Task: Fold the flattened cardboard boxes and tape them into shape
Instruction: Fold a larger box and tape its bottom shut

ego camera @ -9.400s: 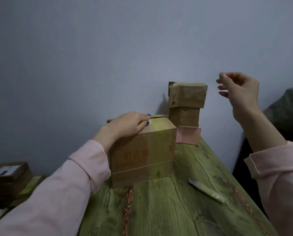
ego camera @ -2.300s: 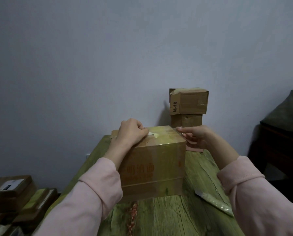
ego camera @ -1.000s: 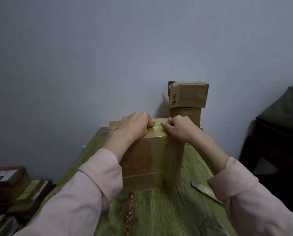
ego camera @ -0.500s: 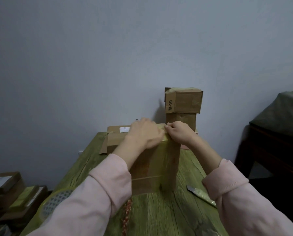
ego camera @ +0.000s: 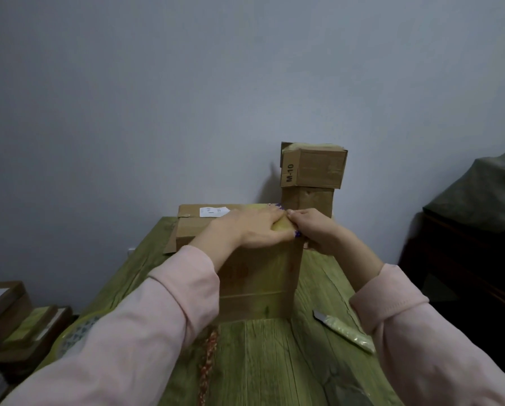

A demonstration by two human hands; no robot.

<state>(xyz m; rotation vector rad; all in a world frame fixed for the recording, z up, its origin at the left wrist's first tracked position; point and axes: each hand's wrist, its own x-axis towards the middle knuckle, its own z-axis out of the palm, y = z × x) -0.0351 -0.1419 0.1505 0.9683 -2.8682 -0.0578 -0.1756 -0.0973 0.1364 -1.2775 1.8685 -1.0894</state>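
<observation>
A brown cardboard box (ego camera: 260, 282) stands upright on the green wooden table (ego camera: 274, 361), with shiny tape over its top and front. My left hand (ego camera: 254, 230) lies flat on the box top, fingers straight, pressing the tape near the right edge. My right hand (ego camera: 315, 232) sits at the box's upper right corner with fingers curled, pinching the tape there. Behind the box lies another cardboard box (ego camera: 198, 221) with a white label.
Two small boxes (ego camera: 313, 171) are stacked against the wall at the table's back right. A knife (ego camera: 345, 332) lies on the table at right. A tape roll (ego camera: 72, 335) peeks out under my left sleeve. More boxes (ego camera: 8, 315) are piled at lower left; dark furniture (ego camera: 474, 230) stands at right.
My left hand has flattened and slid right along the box top. My right hand stays at the upper right corner. The camera has shifted, showing the labelled box behind.
</observation>
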